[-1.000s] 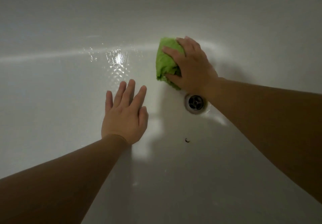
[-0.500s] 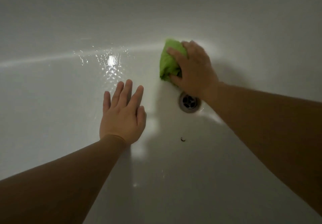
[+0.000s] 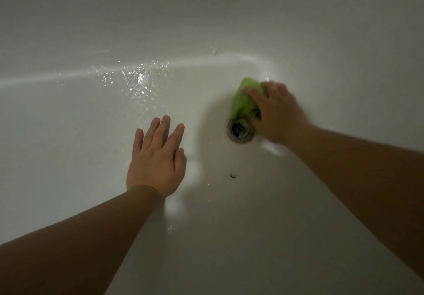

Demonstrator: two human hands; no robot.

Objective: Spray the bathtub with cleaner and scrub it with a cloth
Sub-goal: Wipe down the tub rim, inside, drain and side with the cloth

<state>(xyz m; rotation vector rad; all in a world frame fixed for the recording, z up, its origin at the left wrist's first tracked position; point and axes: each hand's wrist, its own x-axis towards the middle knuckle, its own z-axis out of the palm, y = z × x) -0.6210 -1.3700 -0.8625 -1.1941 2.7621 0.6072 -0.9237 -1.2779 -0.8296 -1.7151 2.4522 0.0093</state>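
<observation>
the green cloth (image 3: 244,101) lies bunched on the floor of the white bathtub (image 3: 68,115), at the far end near the curved corner, its lower edge touching the upper rim of the metal drain (image 3: 239,131). the right hand (image 3: 276,113) grips it from the right side: the fingers (image 3: 254,92) curl over the top of the cloth and the thumb tucks in low beside the drain, so the cloth is pinched and pressed to the tub. this hand and the cloth are slightly blurred

the left hand (image 3: 157,159) rests flat on the tub floor, left of the drain and well apart from the cloth, its fingers (image 3: 161,129) straight and a little spread, pointing toward the far wall, holding nothing. both bare forearms reach in from the near edge of the view

beyond the left hand, wet droplets (image 3: 137,81) glisten along the bend where the tub floor meets the far wall. a small pale yellowish blob (image 3: 215,50) sits on the far wall above that bend, up and left of the cloth. a small dark speck (image 3: 232,175) lies on the tub floor below the drain, between the two forearms. a bright wet patch (image 3: 271,149) shows just beside the right wrist, near the drain
</observation>
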